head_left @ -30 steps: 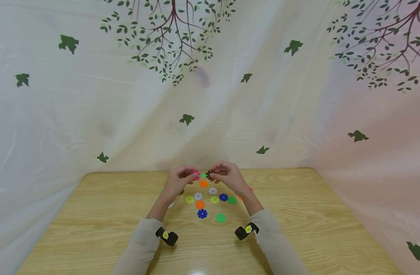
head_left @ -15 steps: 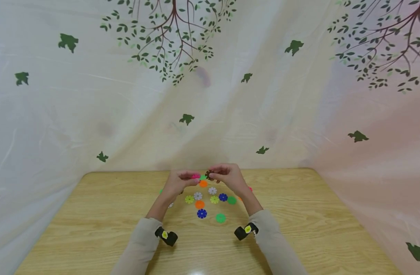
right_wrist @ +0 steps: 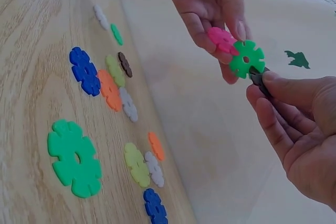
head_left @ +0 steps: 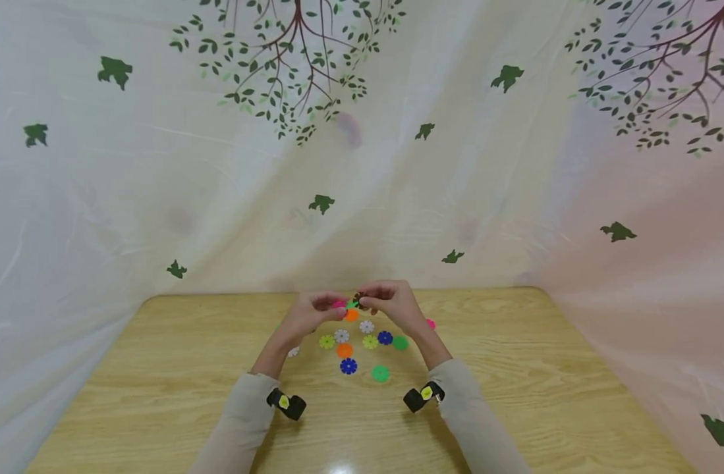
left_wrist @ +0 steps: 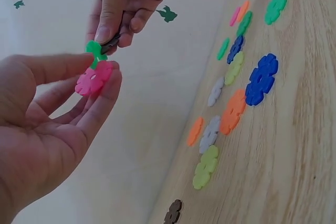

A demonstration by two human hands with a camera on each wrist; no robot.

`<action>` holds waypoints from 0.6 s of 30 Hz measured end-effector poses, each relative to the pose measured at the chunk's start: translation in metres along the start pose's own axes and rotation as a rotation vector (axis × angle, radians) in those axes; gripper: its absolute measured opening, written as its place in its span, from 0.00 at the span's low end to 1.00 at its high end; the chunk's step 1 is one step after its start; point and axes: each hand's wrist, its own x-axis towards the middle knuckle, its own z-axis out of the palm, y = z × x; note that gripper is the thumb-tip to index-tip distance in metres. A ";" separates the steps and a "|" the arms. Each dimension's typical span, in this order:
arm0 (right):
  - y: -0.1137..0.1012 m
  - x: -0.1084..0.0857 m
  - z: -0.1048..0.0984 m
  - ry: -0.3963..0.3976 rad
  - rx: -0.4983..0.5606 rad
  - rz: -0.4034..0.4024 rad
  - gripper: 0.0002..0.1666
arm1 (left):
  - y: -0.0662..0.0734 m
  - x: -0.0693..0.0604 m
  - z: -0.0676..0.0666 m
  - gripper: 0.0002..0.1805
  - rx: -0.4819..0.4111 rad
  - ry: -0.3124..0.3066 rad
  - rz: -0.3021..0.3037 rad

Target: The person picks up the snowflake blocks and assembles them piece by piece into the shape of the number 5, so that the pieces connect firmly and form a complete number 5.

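My left hand [head_left: 307,316] pinches a pink snowflake disc [left_wrist: 94,78] between thumb and fingers. A green snowflake disc [right_wrist: 247,59] is slotted onto the pink one, with my left thumb beside the joint. My right hand [head_left: 392,304] pinches a dark brown snowflake disc [right_wrist: 259,81] by thumb and curled fingers. The brown disc's rim meets the edge of the green disc, roughly crosswise; how deep it sits cannot be told. Both hands are raised above the far part of the table, and fingers partly cover the discs.
Loose snowflake discs lie scattered on the wooden table [head_left: 516,395], among them a blue one [head_left: 348,366], a green one [head_left: 381,373], an orange one [head_left: 344,350] and a yellow one [head_left: 327,342]. Behind the table hangs a printed cloth [head_left: 385,197].
My left hand has turned, so the pink disc lies flatter and shows less of its face. The brown disc has moved slightly left against the green one. The loose discs stay put.
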 end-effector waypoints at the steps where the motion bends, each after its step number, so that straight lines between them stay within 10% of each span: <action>1: 0.000 0.000 0.000 -0.001 -0.006 0.008 0.11 | -0.001 0.000 0.000 0.17 -0.015 -0.043 0.001; 7: 0.001 -0.001 0.000 -0.005 -0.054 0.036 0.10 | -0.006 0.001 0.000 0.21 -0.086 -0.177 -0.011; 18: -0.004 -0.001 -0.003 -0.052 -0.117 0.080 0.11 | -0.006 0.001 0.004 0.22 -0.072 -0.131 -0.023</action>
